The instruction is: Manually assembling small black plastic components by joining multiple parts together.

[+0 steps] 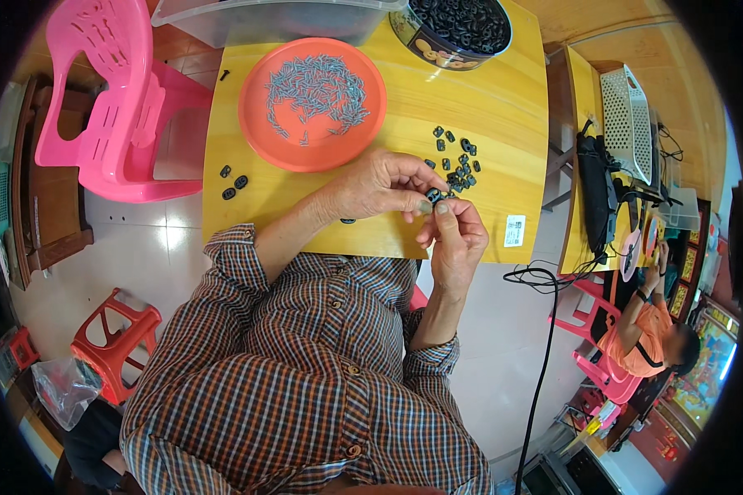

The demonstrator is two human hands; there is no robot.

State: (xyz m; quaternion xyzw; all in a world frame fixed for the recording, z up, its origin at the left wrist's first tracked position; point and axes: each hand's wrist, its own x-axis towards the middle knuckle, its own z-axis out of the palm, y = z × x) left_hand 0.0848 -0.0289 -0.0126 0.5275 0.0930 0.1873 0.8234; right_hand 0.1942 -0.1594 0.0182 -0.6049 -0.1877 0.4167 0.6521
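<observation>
Above the front part of the yellow table, my two hands meet at a small black two-holed plastic piece (434, 195). My left hand (377, 188) pinches it from the left between thumb and fingers. From the lower right, my right hand (456, 238) grips the same piece, its thumb pressed up against it. Just beyond my fingers lies a loose group of similar black pieces (461, 176). A few more black pieces (240, 181) rest by the table's left side. Farther off, a round orange plate (256, 124) holds many small grey screws (322, 89).
At the far edge stand a round tin (450, 59) full of black pieces and a clear plastic bin (281, 25). A pink chair (128, 115) is on the left, a red stool (117, 338) below it. A black cable (545, 355) hangs at right; another person (640, 338) sits beyond.
</observation>
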